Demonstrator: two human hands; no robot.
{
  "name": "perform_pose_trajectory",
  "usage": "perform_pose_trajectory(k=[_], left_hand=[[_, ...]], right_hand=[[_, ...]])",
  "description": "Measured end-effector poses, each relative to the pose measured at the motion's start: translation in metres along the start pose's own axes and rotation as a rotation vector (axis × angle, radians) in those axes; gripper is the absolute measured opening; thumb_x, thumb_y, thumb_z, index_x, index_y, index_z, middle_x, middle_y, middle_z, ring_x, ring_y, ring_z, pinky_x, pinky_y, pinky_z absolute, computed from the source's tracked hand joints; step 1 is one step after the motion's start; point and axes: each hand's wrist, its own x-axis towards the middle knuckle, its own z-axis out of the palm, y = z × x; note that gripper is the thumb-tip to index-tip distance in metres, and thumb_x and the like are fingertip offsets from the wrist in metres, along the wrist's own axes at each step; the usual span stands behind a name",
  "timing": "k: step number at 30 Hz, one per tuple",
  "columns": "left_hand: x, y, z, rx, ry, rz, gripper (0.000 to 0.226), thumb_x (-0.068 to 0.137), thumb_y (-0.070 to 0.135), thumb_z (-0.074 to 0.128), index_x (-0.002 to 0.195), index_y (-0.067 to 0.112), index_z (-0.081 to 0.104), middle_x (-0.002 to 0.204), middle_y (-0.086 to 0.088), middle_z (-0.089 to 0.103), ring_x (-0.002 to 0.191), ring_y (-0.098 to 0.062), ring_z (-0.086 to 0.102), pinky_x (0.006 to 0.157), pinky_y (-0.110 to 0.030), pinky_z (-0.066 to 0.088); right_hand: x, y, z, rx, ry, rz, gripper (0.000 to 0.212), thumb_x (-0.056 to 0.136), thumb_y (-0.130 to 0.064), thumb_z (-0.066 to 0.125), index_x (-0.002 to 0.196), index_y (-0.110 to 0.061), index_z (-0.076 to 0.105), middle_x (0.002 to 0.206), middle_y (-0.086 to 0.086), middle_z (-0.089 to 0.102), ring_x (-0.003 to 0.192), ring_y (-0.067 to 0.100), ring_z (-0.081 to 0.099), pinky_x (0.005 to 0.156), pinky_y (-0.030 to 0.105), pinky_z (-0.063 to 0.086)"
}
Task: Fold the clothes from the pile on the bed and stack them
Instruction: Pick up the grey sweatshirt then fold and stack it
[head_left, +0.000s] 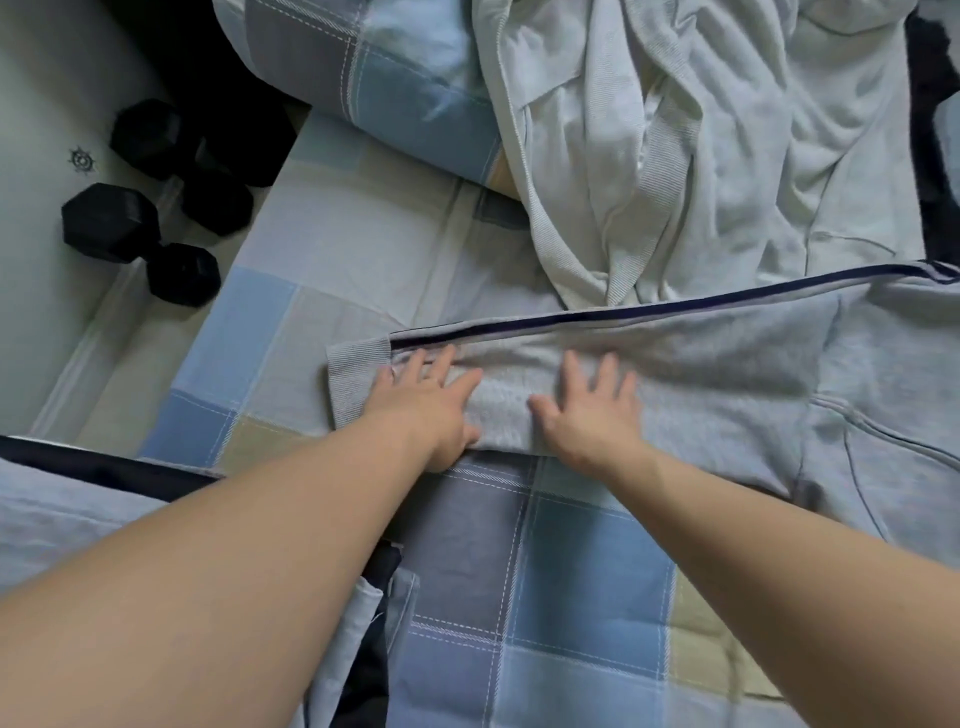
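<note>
The left hand (431, 402) and right hand (589, 413) lay flat, grips released, pressing one leg of the grey trousers (727, 374) near the left edge of the bed (571, 551). Smoothing looked the step in hand; next, pinching the cuff (357, 376) and folding it across seemed called for.

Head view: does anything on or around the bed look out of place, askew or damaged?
Nothing looks spilled or damaged. The only stray items are the black dumbbells on the floor left of the bed. The pale garment lies crumpled, not yet folded. The left hand and right hand press flat on the grey striped garment.
</note>
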Motion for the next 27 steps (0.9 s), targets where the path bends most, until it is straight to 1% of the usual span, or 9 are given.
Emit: perform_pose_trajectory(k=[4,6,10,13,16,20,23,25,27], left_hand=[[-0.007,-0.001,0.001,0.039,-0.024,-0.146,0.068,0.105,0.051,0.029,0.159,0.037,-0.009,0.165,0.003,-0.025,0.154,-0.023,-0.017,0.122,-0.056,-0.007],[-0.012,0.010,-0.001,0.042,0.038,-0.197,0.065,0.105,0.049,0.029,0.160,0.033,-0.002,0.167,-0.001,-0.019,0.154,-0.027,-0.015,0.122,-0.056,-0.007],[-0.023,0.057,0.004,0.000,0.328,-0.099,0.061,0.103,0.043,0.039,0.158,0.029,0.017,0.169,-0.006,-0.002,0.155,-0.031,-0.006,0.123,-0.050,-0.002],[-0.022,0.114,0.015,-0.004,0.394,0.058,0.062,0.102,0.044,0.042,0.158,0.031,0.017,0.169,-0.005,-0.002,0.155,-0.028,-0.005,0.125,-0.047,0.002],[-0.014,0.190,0.035,-0.023,0.374,0.158,0.063,0.103,0.045,0.042,0.158,0.032,0.016,0.169,-0.004,-0.003,0.155,-0.027,-0.005,0.125,-0.046,0.006],[-0.010,0.295,0.067,-0.076,0.377,0.150,0.061,0.103,0.047,0.041,0.158,0.034,0.017,0.169,-0.002,-0.001,0.155,-0.027,-0.003,0.124,-0.045,0.008],[-0.018,0.368,0.089,-0.125,0.438,0.063,0.065,0.102,0.047,0.041,0.159,0.027,0.018,0.169,-0.004,0.000,0.155,-0.029,0.000,0.123,-0.046,0.007],[-0.023,0.413,0.095,-0.124,0.500,0.035,0.068,0.101,0.048,0.042,0.160,0.028,0.013,0.169,-0.004,-0.002,0.155,-0.029,-0.001,0.123,-0.046,0.005],[-0.026,0.454,0.103,-0.080,0.499,0.031,0.070,0.101,0.051,0.040,0.160,0.032,0.008,0.169,-0.004,-0.006,0.155,-0.029,-0.004,0.123,-0.047,0.006]], right_hand=[[-0.014,-0.001,-0.012,0.125,-0.285,-0.432,0.052,0.105,-0.036,0.046,0.155,-0.034,0.034,0.169,-0.005,0.009,0.156,0.019,0.001,0.124,0.043,0.002],[-0.020,0.020,-0.021,0.251,-0.135,-0.467,0.052,0.103,-0.032,0.053,0.153,-0.029,0.038,0.166,-0.004,0.023,0.154,0.017,0.013,0.124,0.032,0.008],[-0.023,0.108,-0.036,0.163,0.336,-0.281,0.064,0.096,-0.033,0.058,0.155,-0.025,0.036,0.165,0.007,0.024,0.153,0.030,0.018,0.123,0.045,0.017],[-0.030,0.193,-0.048,0.015,0.484,0.056,0.076,0.095,-0.037,0.058,0.160,-0.029,0.019,0.169,0.008,0.005,0.154,0.031,0.008,0.119,0.058,0.013],[-0.039,0.268,-0.058,0.047,0.281,0.244,0.077,0.097,-0.043,0.052,0.161,-0.030,0.011,0.169,0.005,-0.006,0.155,0.030,0.000,0.119,0.063,0.011],[-0.056,0.335,-0.063,0.102,-0.120,-0.229,0.061,0.093,-0.048,0.049,0.152,-0.033,0.040,0.168,-0.003,0.015,0.155,0.024,0.006,0.122,0.052,0.010],[-0.080,0.395,-0.073,0.267,0.015,-0.381,0.051,0.096,-0.037,0.059,0.145,-0.027,0.051,0.160,0.000,0.036,0.151,0.022,0.024,0.122,0.038,0.018],[-0.095,0.451,-0.080,0.167,0.233,-0.222,0.061,0.096,-0.039,0.060,0.152,-0.031,0.040,0.165,0.001,0.027,0.153,0.023,0.020,0.122,0.045,0.020],[-0.109,0.515,-0.084,0.063,0.251,0.025,0.070,0.097,-0.039,0.056,0.158,-0.033,0.023,0.169,0.004,0.010,0.154,0.028,0.010,0.122,0.047,0.016]])
